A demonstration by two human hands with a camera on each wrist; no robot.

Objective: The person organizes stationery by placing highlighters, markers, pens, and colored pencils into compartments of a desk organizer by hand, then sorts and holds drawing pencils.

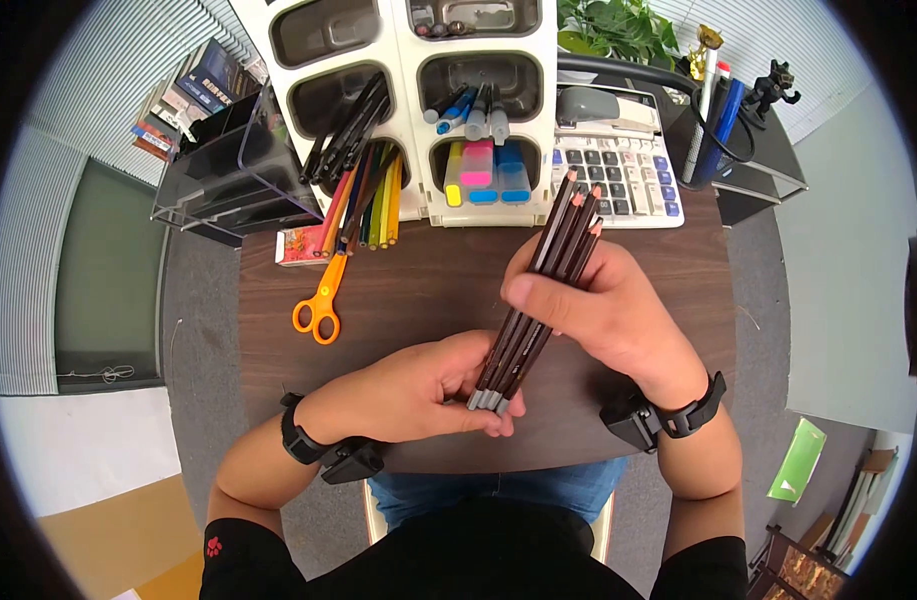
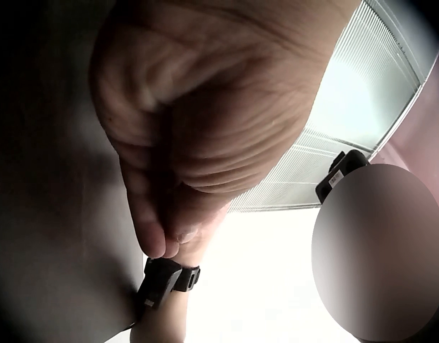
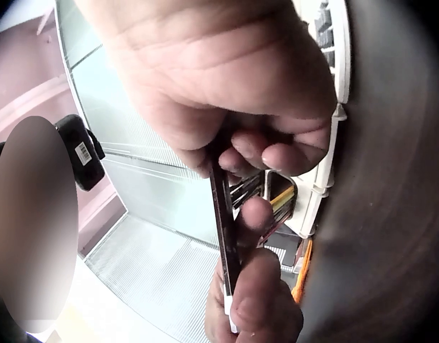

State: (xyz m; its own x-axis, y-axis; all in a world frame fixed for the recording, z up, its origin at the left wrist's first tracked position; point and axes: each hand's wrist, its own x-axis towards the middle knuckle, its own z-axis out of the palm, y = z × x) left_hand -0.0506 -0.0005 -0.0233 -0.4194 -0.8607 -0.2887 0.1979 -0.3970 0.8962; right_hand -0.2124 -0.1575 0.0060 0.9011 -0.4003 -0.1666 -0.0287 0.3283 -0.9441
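A bundle of several dark brown pencils (image 1: 515, 345) slants over the desk in front of the person, pale sharpened tips up and grey ends down. My right hand (image 1: 618, 315) grips the bundle around its upper half, thumb across the front. Lower down, my left hand (image 1: 398, 385) holds the grey ends between thumb and fingers. The right wrist view shows the pencils (image 3: 225, 236) edge-on, running from the right palm (image 3: 234, 78) to the left fingers (image 3: 266, 293). In the left wrist view the left hand (image 2: 205, 121) hides the pencils.
A white organizer (image 1: 410, 180) at the back holds black pens, markers, highlighters (image 1: 476, 165) and coloured pencils (image 1: 378, 215). Orange scissors (image 1: 327, 292) lie at left by a small red box (image 1: 296, 246). A calculator (image 1: 628, 180) stands back right, with a black tray (image 1: 243, 170) at back left.
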